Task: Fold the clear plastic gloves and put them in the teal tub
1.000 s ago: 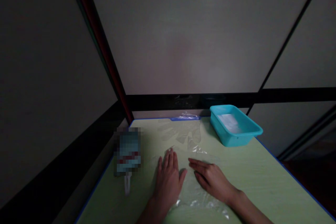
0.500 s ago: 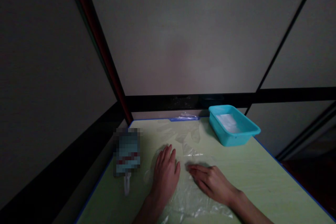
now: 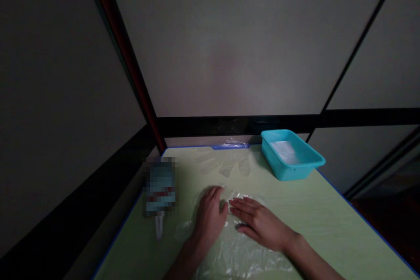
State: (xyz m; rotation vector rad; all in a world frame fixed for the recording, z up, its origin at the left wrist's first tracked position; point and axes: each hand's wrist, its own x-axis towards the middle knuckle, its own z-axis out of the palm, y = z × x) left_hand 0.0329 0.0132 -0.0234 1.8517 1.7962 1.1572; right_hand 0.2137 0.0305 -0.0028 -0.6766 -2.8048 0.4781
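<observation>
A crumpled sheet of clear plastic film [image 3: 243, 253] lies on the pale green table [image 3: 328, 223] near its front. My left hand [image 3: 211, 214] rests on the film's left part, fingers bent a little and thumb apart, holding nothing that shows. Pressed flat on the film from the right is my right hand [image 3: 260, 223], its fingers stretched toward my left hand. Beyond the hands, thin clear plastic shaped like gloves [image 3: 226, 164] lies flat on the table.
A turquoise basket [image 3: 295, 170] with a white sheet [image 3: 285, 152] inside stands at the back right. On the left lies a blurred-out item with a white strap [image 3: 159, 226]. A blue strip with clear plastic [image 3: 231, 145] is at the back edge, before the wall.
My right hand has moved slightly left and its fingers have spread. My left hand's fingers have bent to the right. The film's far part has drawn back toward the hands, away from the glove-shaped plastic.
</observation>
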